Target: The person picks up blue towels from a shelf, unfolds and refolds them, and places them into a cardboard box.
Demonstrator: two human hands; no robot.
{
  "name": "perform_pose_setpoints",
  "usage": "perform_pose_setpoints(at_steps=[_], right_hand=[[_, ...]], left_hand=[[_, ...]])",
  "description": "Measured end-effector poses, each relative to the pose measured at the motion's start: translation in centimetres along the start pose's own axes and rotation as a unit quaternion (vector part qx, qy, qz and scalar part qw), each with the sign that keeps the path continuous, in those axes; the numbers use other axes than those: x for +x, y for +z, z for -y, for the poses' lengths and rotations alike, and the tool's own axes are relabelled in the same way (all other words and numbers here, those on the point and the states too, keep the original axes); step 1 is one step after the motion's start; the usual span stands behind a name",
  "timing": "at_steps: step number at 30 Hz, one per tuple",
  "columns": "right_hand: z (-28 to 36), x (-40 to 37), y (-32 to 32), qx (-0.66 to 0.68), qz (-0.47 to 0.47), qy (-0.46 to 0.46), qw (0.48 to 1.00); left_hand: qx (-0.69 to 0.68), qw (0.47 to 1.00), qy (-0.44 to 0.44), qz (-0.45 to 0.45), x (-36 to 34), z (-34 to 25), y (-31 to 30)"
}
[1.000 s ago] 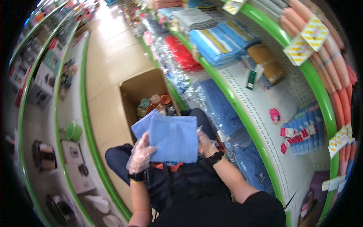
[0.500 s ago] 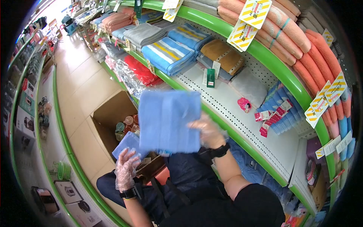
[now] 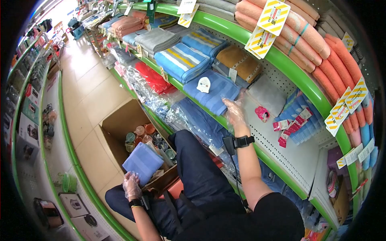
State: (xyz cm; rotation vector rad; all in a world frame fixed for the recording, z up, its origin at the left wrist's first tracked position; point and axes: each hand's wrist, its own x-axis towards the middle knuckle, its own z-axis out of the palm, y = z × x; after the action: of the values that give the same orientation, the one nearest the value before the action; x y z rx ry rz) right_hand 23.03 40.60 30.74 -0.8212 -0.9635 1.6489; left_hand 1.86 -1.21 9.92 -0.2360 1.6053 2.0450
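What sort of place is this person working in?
Most likely a household-goods shop: green-edged shelves stacked with folded towels, yellow-striped price tags, and an open cardboard box of cups on the floor; the left hand holds a blue towel.

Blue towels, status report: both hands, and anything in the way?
Right hand open, touching the shelf towel. Left hand grips the second blue towel over the cardboard box. Grey towel close beside the right hand.
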Motion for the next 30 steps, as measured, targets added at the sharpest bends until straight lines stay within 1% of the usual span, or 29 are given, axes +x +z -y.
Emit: perform_pose_setpoints(at_steps=[2,4,5,7,8,10,11,13,14,15,16,17,19,20,22,23,25,26,28,30], right_hand=[[0.2,0.0,0.2,-0.023,0.009,0.010,1.000],[-0.2,0.3,0.1,-0.092,0.007,-0.070,0.993],[-0.4,0.5,0.1,-0.092,0.009,-0.070,0.993],[-0.9,1.0,-0.1,-0.131,0.014,-0.152,0.979],[-0.7,0.8,0.2,-0.131,0.014,-0.152,0.980],[-0.5,0.5,0.8,-0.164,-0.011,-0.225,0.960],[-0.8,0.8,0.6,-0.165,-0.010,-0.224,0.961],[-1.5,1.8,0.3,-0.176,-0.027,-0.264,0.948],[-1.6,1.8,0.4,-0.175,-0.025,-0.263,0.948],[-1.6,1.6,0.5,-0.187,-0.036,-0.296,0.936],[-1.6,1.6,0.6,-0.198,-0.047,-0.328,0.923],[-1.8,1.8,0.4,-0.198,-0.046,-0.326,0.923],[-2.3,2.7,-0.2,-0.241,-0.066,-0.299,0.921],[-2.0,2.4,0.1,-0.241,-0.066,-0.297,0.921],[-1.0,1.4,1.2,-0.233,-0.077,-0.165,0.955],[-0.9,1.2,1.1,-0.234,-0.077,-0.163,0.955],[-0.8,1.0,1.0,-0.353,-0.061,-0.171,0.918],[-0.8,0.9,1.2,-0.353,-0.059,-0.171,0.918],[-0.7,0.8,1.5,-0.362,-0.088,-0.195,0.907],[-1.4,1.6,0.9,-0.346,-0.095,-0.199,0.912]], left_hand=[[-0.014,1.000,0.007,0.001,0.8,0.8,-0.6],[0.014,0.998,0.069,0.000,1.8,1.6,-0.6],[0.013,0.998,0.069,0.000,2.0,1.8,-0.7],[0.044,0.997,0.042,-0.043,2.3,2.0,-0.9],[0.044,0.997,0.042,-0.042,2.2,1.9,-0.9],[0.002,0.999,0.034,-0.004,2.0,1.7,-1.0],[0.002,0.999,0.033,-0.005,1.8,1.9,-1.0],[0.027,0.997,0.049,-0.046,1.8,2.0,-0.8],[0.026,0.997,0.049,-0.048,1.6,1.8,-0.5],[0.127,0.987,0.060,-0.079,1.1,1.3,0.1],[0.227,0.965,0.069,-0.110,0.5,0.8,0.6],[0.228,0.965,0.068,-0.111,-0.2,0.4,1.0],[0.380,0.908,0.149,-0.099,-1.2,-0.2,1.5],[0.381,0.907,0.148,-0.100,-1.2,-0.1,1.4],[0.324,0.923,0.199,-0.051,-1.1,0.3,1.1],[0.325,0.923,0.198,-0.052,-0.7,0.8,0.7],[0.378,0.903,0.198,-0.050,0.2,1.7,-0.1],[0.378,0.903,0.198,-0.052,-0.4,1.1,0.6],[0.427,0.893,0.129,-0.060,-2.4,-0.9,2.8],[0.430,0.891,0.129,-0.071,-2.2,-0.5,2.7]])
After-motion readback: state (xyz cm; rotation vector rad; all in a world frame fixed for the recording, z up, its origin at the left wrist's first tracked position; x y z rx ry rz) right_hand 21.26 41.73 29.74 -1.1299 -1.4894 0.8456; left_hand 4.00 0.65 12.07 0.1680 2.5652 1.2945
